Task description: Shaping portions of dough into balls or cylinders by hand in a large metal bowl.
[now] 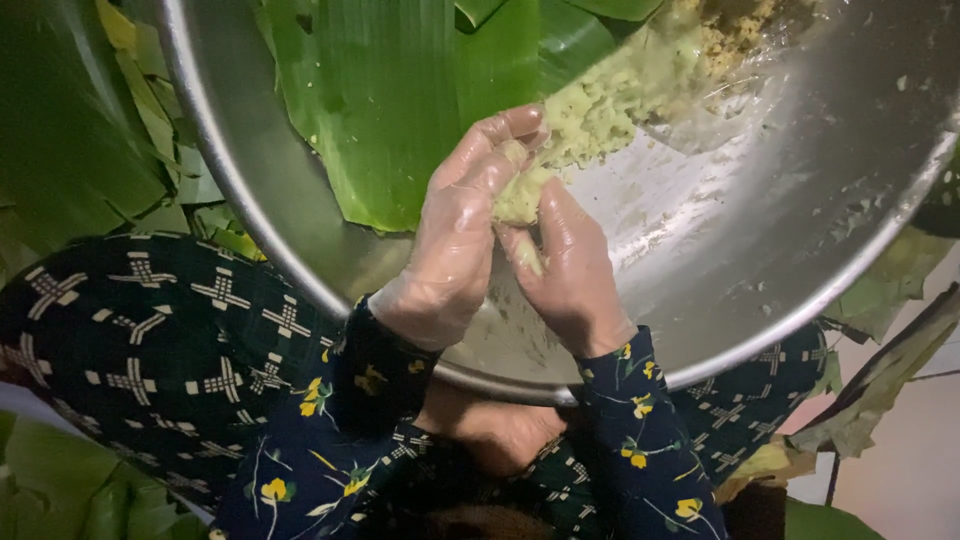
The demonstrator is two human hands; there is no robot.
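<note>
Head view
Left hand (455, 245): in a clear glove, at 9 o'clock of the lump, fingers curled onto it.
Right hand (570, 265): bare-looking or thinly gloved, I cannot tell; at 5 o'clock of the lump, fingers pressed on it.
Lump of yellow-green paste (520, 200): squeezed between both hands, over the steel basin (780, 250).
Paste heap (610, 100): at 1 o'clock of the hands, on the banana leaf (380, 110).
Loose leaves (150, 130): at 9 o'clock, outside the basin.

no pkgs, no labels, no signs, no screens anywhere in view
</note>
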